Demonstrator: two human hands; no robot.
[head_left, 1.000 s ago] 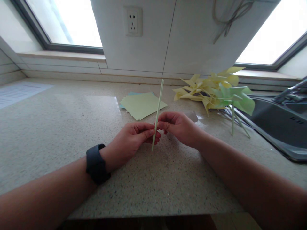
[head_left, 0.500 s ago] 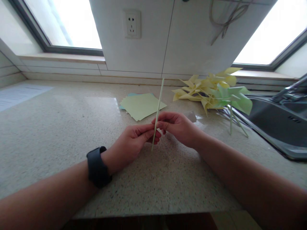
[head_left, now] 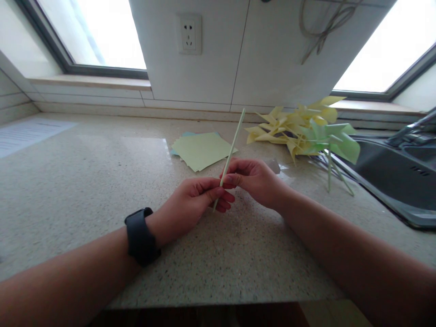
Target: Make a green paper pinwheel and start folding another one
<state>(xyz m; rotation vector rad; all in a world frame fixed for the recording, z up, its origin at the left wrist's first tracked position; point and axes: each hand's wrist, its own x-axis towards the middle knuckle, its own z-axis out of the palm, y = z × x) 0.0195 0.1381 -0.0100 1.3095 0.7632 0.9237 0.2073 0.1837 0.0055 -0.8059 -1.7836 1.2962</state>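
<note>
A thin, pale green paper stick [head_left: 233,141] stands tilted, its upper end leaning to the right. My left hand [head_left: 200,194] pinches it near its lower end between thumb and index finger, with the other fingers curled behind. Just above that, the thumb and fingers of my right hand [head_left: 250,178] close on the same stick. The two hands meet over the counter, fingertips touching or nearly so. Behind them lies a stack of light green square paper sheets [head_left: 200,151], with a bluish sheet showing at its edges.
Several yellow paper pinwheels [head_left: 277,123] and a green pinwheel [head_left: 337,138] lie at the back right of the speckled counter [head_left: 102,181]. Beyond them is a sink [head_left: 395,181]. A printed sheet [head_left: 30,134] rests far left. A wall socket [head_left: 189,34] is above.
The stick's upper end has tipped further to the right, and its lower end has shifted slightly left. Both hands keep their pinch on it. The left fingers have moved slightly right.
</note>
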